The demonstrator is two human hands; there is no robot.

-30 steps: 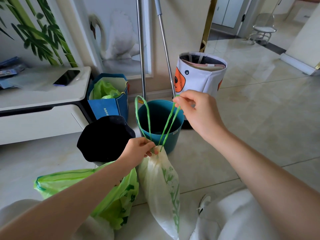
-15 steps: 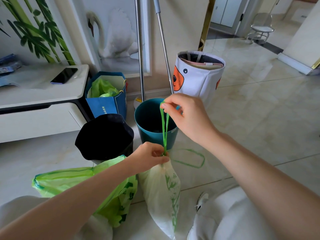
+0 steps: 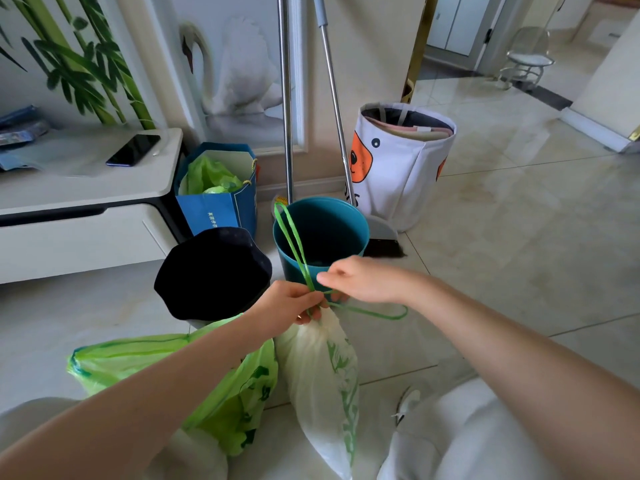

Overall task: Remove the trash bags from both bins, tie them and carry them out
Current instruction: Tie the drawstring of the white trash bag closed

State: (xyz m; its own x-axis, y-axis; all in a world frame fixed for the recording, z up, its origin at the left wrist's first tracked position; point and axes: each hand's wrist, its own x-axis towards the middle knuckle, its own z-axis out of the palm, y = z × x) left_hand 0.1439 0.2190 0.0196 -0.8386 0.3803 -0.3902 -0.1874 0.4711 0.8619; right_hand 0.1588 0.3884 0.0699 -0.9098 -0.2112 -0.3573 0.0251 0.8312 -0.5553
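Note:
A white trash bag [image 3: 320, 379] with green leaf print hangs in front of me, its neck gathered. My left hand [image 3: 289, 303] pinches that neck. My right hand [image 3: 363, 280] grips the green drawstring [image 3: 294, 244] close beside it; one loop stands up over the teal bin, another loop [image 3: 377, 311] trails to the right. A green trash bag [image 3: 194, 372] lies on the floor under my left arm. The teal bin [image 3: 320, 237] stands bare, without a bag. The black bin [image 3: 213, 271] sits to its left.
A blue paper bag [image 3: 218, 209] holding green plastic stands by the white cabinet [image 3: 83, 216], which carries a phone [image 3: 133, 149]. Two metal poles [image 3: 285, 98] and a dustpan [image 3: 382, 233] lean at the wall. A white fabric basket [image 3: 398, 168] stands right; tiled floor beyond.
My right hand came down from above the teal bin to just beside my left hand at the bag's neck. The drawstring now crosses there, with one loop up and one to the right.

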